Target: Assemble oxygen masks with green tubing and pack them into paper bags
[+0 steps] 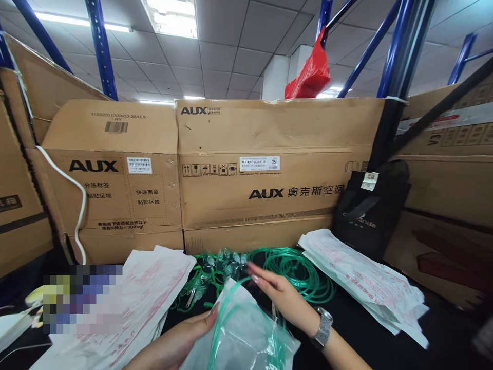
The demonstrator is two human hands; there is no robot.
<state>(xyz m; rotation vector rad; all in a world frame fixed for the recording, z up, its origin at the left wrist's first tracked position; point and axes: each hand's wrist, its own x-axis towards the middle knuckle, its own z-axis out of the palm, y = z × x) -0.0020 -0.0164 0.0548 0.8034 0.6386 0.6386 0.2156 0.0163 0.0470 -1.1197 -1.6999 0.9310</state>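
- Nearest my camera I have the clear plastic pouch (250, 334), tilted up over the table (370, 334), with green tubing (218, 329) showing along its left edge and at its top.
- My left hand (188, 331) grips the pouch's left side, its fingers pinching the edge with the thumb in front.
- My right hand (275, 288) is at the pouch's upper right, fingers stretched out and close together beside the tubing; I cannot tell whether they pinch it.
- On that wrist, right of the pouch, I see a mesh-band watch (322, 326).
- Left of the pouch I have a stack of white printed paper packets (154, 280); well to its right lies a second packet stack (358, 282).
- Just beyond the pouch sit green-tinted plastic fittings (229, 267) with green straps, and beyond its right side a loose green tube coil (308, 275).
- Farther off, to the pouch's right, stands a black bag (358, 221).
- Behind the pouch I face a wide AUX carton (262, 210), with a smaller AUX carton (111, 180) to the left and a white cable (82, 205) hanging before it.
- High beyond the pouch, a red plastic bag (311, 72) hangs from blue racking (100, 51).
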